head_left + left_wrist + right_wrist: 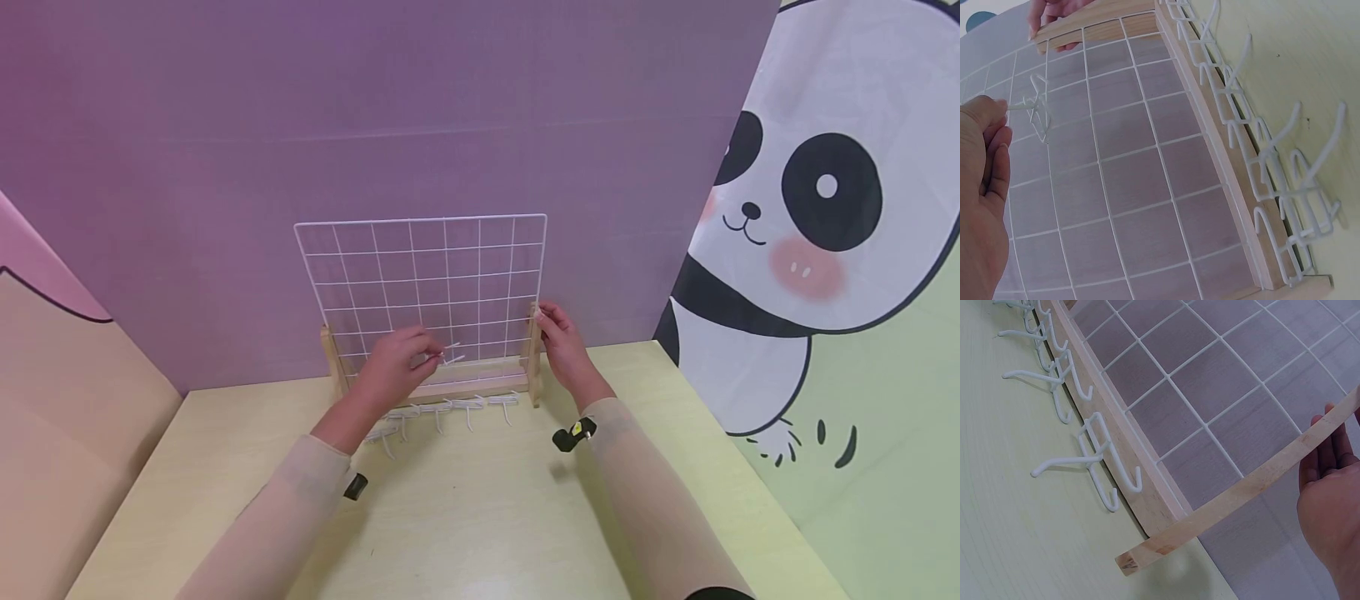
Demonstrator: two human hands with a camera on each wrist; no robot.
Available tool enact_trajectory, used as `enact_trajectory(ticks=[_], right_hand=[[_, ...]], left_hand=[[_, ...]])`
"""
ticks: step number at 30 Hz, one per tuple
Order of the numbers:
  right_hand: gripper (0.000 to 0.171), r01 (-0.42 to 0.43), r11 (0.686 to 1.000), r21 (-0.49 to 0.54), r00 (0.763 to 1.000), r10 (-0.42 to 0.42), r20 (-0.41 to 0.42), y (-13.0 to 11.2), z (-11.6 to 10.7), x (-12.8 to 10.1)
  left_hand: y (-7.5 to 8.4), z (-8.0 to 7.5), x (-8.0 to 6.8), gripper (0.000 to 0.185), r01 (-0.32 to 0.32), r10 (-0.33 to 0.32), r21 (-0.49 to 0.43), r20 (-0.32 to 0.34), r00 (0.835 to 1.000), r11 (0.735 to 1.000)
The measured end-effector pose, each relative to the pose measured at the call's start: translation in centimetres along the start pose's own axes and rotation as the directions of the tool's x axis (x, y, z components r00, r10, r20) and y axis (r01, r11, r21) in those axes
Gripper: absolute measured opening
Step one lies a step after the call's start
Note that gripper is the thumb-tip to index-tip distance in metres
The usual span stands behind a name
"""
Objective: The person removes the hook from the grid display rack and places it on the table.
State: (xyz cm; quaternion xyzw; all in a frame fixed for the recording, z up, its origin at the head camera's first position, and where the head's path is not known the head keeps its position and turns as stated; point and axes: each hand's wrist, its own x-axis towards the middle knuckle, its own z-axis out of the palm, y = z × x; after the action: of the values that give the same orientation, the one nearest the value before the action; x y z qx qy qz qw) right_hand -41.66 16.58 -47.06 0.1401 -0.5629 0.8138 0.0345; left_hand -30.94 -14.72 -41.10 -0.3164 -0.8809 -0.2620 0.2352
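Nearest the viewer, two forearms in pale sleeves extend over a pale yellow table, each wrist carrying a small black camera mount. Beyond them, a row of loose white wire hooks lies on the table surface just in front of the wooden base of a stand; the right wrist view shows these hooks lying beside the base rail, some touching it. The left hand is raised before the lower part of a white wire grid panel, its thumb and fingertips pinching the stem of a single white hook; the left wrist view shows this hook's frame lying against the grid wires near a crossing, though whether it is seated on a wire cannot be told. The right hand is at the right wooden upright of the stand, its fingers closed lightly around the upper end of that post, with the fingers lying along the wood in the right wrist view. The grid panel stands upright in the wooden frame, held between the two uprights. Behind it rises a purple wall, with a panda-printed backdrop to the right.
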Motion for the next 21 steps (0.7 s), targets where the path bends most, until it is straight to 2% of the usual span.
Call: enact_trajectory(ticks=[8, 21], right_hand=[[0.016, -0.006, 1.000, -0.003, 1.000, 0.006, -0.008, -0.3, 0.2, -0.3], [0.014, -0.005, 1.000, -0.014, 1.000, 0.005, -0.001, -0.1, 0.1, -0.2]], left_hand=[[-0.4, -0.5, -1.1, 0.010, -0.056, 0.056, 0.001, -0.041, 0.998, 0.998], [-0.7, -0.7, -2.8, 0.011, -0.040, 0.039, -0.005, -0.044, 0.998, 0.999]])
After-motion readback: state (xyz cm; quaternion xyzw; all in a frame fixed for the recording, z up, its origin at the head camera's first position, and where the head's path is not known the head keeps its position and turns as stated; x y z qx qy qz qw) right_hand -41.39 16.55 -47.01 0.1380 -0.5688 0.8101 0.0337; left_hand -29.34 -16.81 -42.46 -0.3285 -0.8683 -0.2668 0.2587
